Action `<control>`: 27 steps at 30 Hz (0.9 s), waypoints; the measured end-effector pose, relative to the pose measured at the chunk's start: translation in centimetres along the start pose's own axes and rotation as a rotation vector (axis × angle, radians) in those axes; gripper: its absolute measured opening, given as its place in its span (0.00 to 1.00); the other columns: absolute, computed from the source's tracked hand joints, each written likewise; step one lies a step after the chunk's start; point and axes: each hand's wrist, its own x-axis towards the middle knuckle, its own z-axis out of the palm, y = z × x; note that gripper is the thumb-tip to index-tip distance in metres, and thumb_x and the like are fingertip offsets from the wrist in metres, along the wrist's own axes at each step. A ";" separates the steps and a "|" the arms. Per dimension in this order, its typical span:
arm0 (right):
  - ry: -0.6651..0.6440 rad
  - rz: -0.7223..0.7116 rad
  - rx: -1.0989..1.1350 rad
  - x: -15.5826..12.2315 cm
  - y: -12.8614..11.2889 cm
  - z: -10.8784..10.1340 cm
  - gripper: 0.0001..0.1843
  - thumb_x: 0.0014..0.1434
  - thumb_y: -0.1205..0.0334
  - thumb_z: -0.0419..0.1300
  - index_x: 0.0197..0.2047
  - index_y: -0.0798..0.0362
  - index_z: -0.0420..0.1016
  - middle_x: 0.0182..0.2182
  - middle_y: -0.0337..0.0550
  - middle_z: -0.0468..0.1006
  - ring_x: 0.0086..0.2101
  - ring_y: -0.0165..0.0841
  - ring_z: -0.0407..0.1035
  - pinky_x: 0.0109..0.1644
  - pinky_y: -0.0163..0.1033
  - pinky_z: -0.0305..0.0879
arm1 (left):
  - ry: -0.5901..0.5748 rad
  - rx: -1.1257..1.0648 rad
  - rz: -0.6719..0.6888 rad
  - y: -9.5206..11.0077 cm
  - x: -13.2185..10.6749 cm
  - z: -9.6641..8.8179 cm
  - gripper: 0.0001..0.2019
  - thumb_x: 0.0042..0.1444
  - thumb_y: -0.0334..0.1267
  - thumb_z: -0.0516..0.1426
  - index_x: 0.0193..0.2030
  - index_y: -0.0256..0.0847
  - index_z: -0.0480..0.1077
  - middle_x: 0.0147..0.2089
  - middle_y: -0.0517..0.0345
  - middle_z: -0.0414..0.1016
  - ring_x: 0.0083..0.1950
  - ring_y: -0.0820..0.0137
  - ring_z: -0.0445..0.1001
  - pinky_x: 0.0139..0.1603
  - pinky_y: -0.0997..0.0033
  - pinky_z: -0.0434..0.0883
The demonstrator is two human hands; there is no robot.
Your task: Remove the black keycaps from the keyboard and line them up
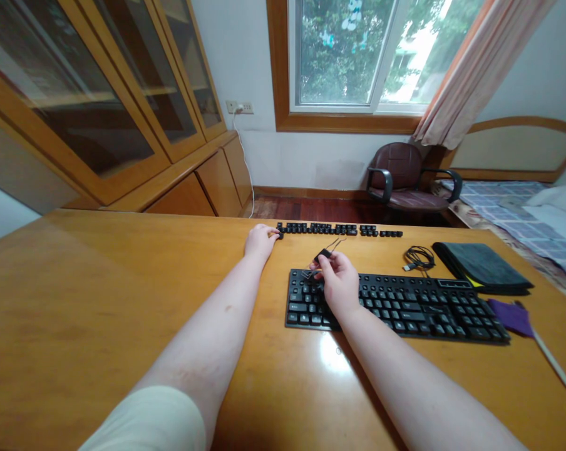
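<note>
While the keyboard (405,316) lies flat on the desk (123,300), small stems (391,280) show along its upper edge; caps there off, by appearance. Loose caps (320,229): set out in a long, broken line by the far edge, mostly two deep. Left hand (260,243): fingers together on one cap (280,235) at the line's left end. Right hand (342,285): fingers clamped on a puller (322,255), black grip with wire prongs, above the keyboard's upper left. Lower rows and number pad (478,319): largely capped; on that evidence, the lesser share is off. Coiled cable (419,257): beyond the keyboard, apart.
</note>
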 end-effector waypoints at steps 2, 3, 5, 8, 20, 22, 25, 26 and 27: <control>-0.002 -0.007 -0.003 0.0 0.1 0.0 0.12 0.54 0.53 0.58 0.35 0.54 0.68 0.27 0.41 0.75 0.29 0.32 0.72 0.26 0.34 0.67 | 0.004 -0.004 -0.004 0.1 0.0 0.0 0.08 0.50 0.40 0.59 0.36 0.45 0.77 0.40 0.54 0.73 0.45 0.64 0.70 0.49 0.68 0.66; -0.004 -0.010 -0.007 0.0 0.1 0.0 0.13 0.54 0.53 0.58 0.35 0.54 0.68 0.26 0.41 0.75 0.29 0.32 0.72 0.26 0.34 0.67 | 0.011 -0.005 -0.010 0.2 0.0 0.0 0.09 0.50 0.40 0.59 0.37 0.44 0.76 0.40 0.54 0.73 0.45 0.64 0.70 0.49 0.68 0.66; -0.008 -0.018 -0.015 0.0 0.1 0.0 0.13 0.54 0.52 0.57 0.35 0.54 0.68 0.26 0.41 0.75 0.29 0.32 0.72 0.26 0.34 0.66 | 0.032 -0.006 -0.023 0.3 -0.1 -0.1 0.11 0.51 0.41 0.58 0.41 0.43 0.75 0.43 0.53 0.72 0.47 0.63 0.70 0.50 0.67 0.66; -0.009 -0.025 -0.020 -0.1 0.0 0.0 0.12 0.54 0.53 0.57 0.34 0.54 0.68 0.26 0.41 0.75 0.29 0.32 0.72 0.26 0.34 0.66 | 0.040 -0.010 -0.016 0.5 -0.2 -0.2 0.12 0.51 0.41 0.58 0.43 0.45 0.73 0.45 0.54 0.71 0.48 0.64 0.69 0.51 0.68 0.66; -0.023 -0.013 -0.009 -0.1 0.0 0.1 0.13 0.54 0.52 0.58 0.35 0.54 0.68 0.27 0.41 0.75 0.29 0.33 0.72 0.26 0.35 0.67 | -0.029 -0.002 -0.038 0.6 -0.3 0.2 0.09 0.50 0.41 0.58 0.38 0.47 0.75 0.43 0.55 0.72 0.46 0.65 0.70 0.51 0.67 0.66; -0.025 -0.011 -0.013 -0.1 0.0 0.1 0.14 0.53 0.51 0.58 0.35 0.54 0.68 0.26 0.41 0.75 0.29 0.33 0.72 0.26 0.35 0.67 | -0.032 -0.002 -0.034 0.6 -0.3 0.1 0.10 0.51 0.41 0.57 0.39 0.46 0.76 0.43 0.55 0.72 0.46 0.64 0.70 0.50 0.67 0.66; -0.025 -0.007 -0.015 -0.1 0.0 0.1 0.14 0.54 0.51 0.57 0.35 0.54 0.68 0.26 0.41 0.76 0.28 0.33 0.72 0.26 0.35 0.67 | -0.048 -0.005 -0.019 0.6 -0.2 0.1 0.10 0.52 0.42 0.56 0.39 0.46 0.76 0.42 0.54 0.74 0.45 0.63 0.71 0.48 0.67 0.67; -0.025 -0.008 -0.015 -0.1 0.0 0.1 0.14 0.54 0.51 0.57 0.35 0.54 0.68 0.26 0.41 0.76 0.28 0.33 0.72 0.26 0.35 0.67 | -0.055 -0.007 -0.013 0.6 -0.2 0.1 0.10 0.52 0.42 0.57 0.39 0.46 0.76 0.42 0.54 0.74 0.45 0.63 0.71 0.48 0.67 0.67; -0.027 -0.009 -0.016 -0.1 0.0 0.1 0.14 0.54 0.51 0.57 0.35 0.54 0.68 0.27 0.42 0.76 0.28 0.33 0.72 0.26 0.35 0.67 | -0.060 -0.010 -0.008 0.5 -0.2 0.1 0.10 0.52 0.42 0.57 0.39 0.46 0.76 0.42 0.55 0.75 0.45 0.64 0.71 0.48 0.67 0.67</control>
